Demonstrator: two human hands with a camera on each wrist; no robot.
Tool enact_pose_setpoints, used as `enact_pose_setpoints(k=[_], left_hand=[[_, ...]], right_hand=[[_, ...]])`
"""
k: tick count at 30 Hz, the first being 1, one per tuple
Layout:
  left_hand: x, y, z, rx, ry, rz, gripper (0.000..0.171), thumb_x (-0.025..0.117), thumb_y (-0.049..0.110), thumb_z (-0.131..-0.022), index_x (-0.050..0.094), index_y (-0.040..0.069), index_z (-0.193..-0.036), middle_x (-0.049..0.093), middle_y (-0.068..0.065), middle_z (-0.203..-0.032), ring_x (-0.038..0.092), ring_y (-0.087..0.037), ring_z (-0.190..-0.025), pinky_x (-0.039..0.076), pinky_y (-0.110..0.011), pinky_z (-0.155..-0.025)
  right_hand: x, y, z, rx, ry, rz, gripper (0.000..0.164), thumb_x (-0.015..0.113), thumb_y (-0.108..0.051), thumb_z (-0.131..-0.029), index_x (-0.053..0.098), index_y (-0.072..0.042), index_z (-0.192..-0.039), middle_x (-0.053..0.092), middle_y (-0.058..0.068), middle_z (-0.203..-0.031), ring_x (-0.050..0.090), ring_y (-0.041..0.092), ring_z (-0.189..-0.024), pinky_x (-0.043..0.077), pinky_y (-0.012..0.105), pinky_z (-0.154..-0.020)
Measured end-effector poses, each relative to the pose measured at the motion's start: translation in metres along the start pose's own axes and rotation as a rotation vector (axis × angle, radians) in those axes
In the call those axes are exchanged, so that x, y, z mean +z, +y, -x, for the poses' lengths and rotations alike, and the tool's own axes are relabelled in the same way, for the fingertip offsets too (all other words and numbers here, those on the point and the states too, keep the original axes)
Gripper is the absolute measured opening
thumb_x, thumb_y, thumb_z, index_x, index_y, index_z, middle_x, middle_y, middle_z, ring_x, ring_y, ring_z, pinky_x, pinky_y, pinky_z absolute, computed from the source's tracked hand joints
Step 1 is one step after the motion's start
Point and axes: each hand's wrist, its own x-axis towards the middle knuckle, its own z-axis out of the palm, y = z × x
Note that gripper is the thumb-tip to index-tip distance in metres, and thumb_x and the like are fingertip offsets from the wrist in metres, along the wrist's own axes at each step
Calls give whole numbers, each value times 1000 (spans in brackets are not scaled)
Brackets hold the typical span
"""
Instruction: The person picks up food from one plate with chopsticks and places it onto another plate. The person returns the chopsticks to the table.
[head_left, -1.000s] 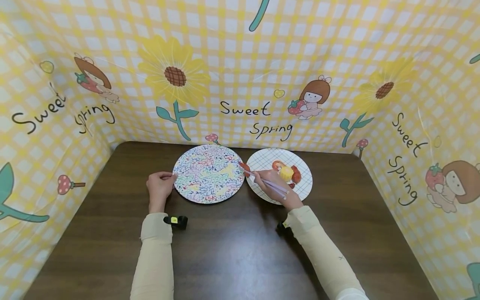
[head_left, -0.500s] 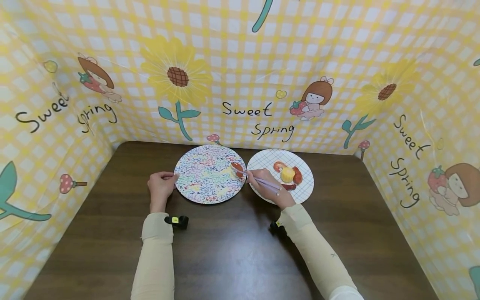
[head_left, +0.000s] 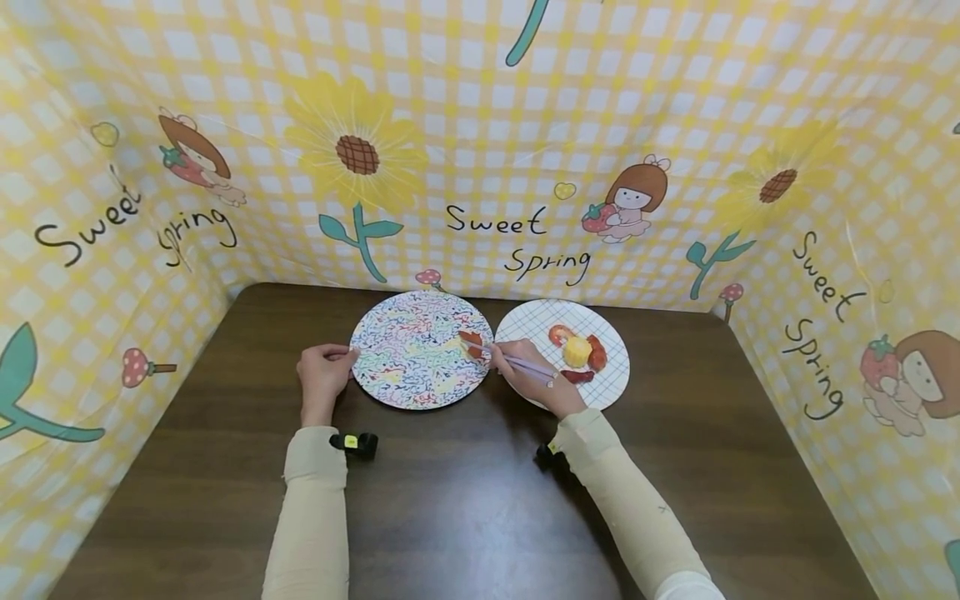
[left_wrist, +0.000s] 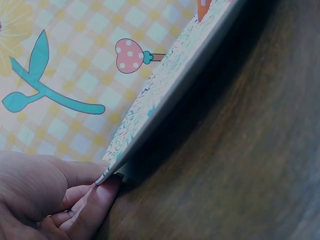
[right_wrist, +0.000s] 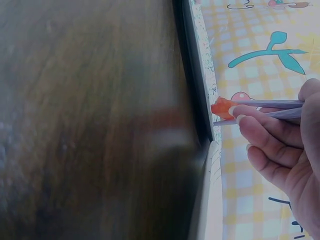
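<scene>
My left hand pinches the left rim of a round plate covered in multicoloured squiggles; in the left wrist view, thumb and fingers lie either side of that rim. My right hand holds light purple chopsticks that reach leftward over the same plate. At their tips, on the plate's right part, is an orange-red food piece, seen between the chopsticks in the right wrist view. Beneath the right hand lies a white plate with a blue grid, partly hidden by it.
The grid plate bears a yellow corn piece, a shrimp, a reddish-brown piece and a dark red piece. Both plates stand near the back edge of a dark wooden table, close to the patterned cloth wall.
The right hand has moved left with the chopsticks, bringing the orange-red piece from the gap between the plates onto the squiggle plate's area. The left hand keeps its pinch on the rim.
</scene>
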Motion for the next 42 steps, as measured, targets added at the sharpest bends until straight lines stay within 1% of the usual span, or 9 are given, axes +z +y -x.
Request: enact_pose_setpoints(k=[3, 8, 11, 18, 24, 27, 33, 36, 42], left_hand=[[1, 1, 1, -1, -5, 5, 34, 71, 26, -96, 73, -2, -117, 74, -22, -106, 65, -3, -60, 51, -19, -56], [2, 1, 2, 3, -4, 9, 34, 71, 25, -96, 73, -2, -116, 74, -22, -106, 65, -3, -60, 51, -18, -56], [3, 1, 3, 7, -5, 9, 34, 71, 24, -96, 73, -3, -116, 74, -23, -106, 65, -2, -59, 51, -18, -56], [6, 3, 5, 4, -10, 9, 33, 72, 23, -96, 73, -3, -116, 74, -23, -106, 65, -4, -60, 51, -18, -56], [7, 3, 4, 6, -4, 8, 32, 72, 23, -96, 73, -3, -115, 74, -22, -105, 64, -3, -58, 51, -18, -56], [7, 2, 4, 9, -2, 9, 32, 72, 23, -96, 73, -3, -115, 74, -22, -105, 64, -3, -58, 51, -18, -56], [4, 1, 3, 7, -8, 2, 34, 71, 24, -97, 73, -3, -116, 74, -22, -105, 64, -3, -59, 51, -19, -56], [2, 1, 2, 10, 0, -10, 34, 71, 25, -97, 73, -3, -116, 74, -23, -105, 64, -3, -59, 51, -19, -56], [1, 0, 0, 11, 5, -13, 35, 71, 25, -96, 72, -3, -117, 74, -23, -106, 64, -2, -58, 51, -19, -55]], right_hand=[[1, 1, 0, 6, 5, 3, 34, 50, -2, -104, 68, 5, -76, 55, 0, -60, 43, 7, -53, 37, 21, -52], [0, 1, 1, 35, 10, 33, 42, 52, -4, -103, 57, -5, -62, 40, -8, -55, 36, 6, -48, 30, 21, -48], [-2, -1, 2, 58, 6, 64, 43, 54, -6, -103, 58, -5, -60, 37, -9, -54, 37, 7, -48, 31, 21, -49], [-10, -7, 8, 67, 7, 78, 35, 56, -7, -103, 67, -1, -71, 46, -5, -56, 44, 10, -54, 39, 24, -56], [-13, -5, 15, 24, 48, 113, 28, 57, -7, -102, 73, 1, -80, 51, -3, -60, 46, 10, -57, 41, 26, -58], [-14, -3, 18, 28, 60, 131, 30, 57, -8, -102, 71, 0, -76, 51, -4, -59, 48, 10, -57, 43, 27, -59], [-16, -4, 23, 46, 54, 100, 39, 55, -8, -104, 63, -1, -67, 38, -9, -57, 43, 11, -54, 37, 25, -53], [-17, -4, 24, 33, 52, 97, 38, 55, -7, -103, 61, -4, -66, 38, -8, -57, 41, 9, -54, 36, 23, -52], [-19, -6, 26, 45, 31, 20, 29, 54, -4, -103, 71, 5, -81, 57, 7, -60, 44, 8, -56, 36, 21, -54]])
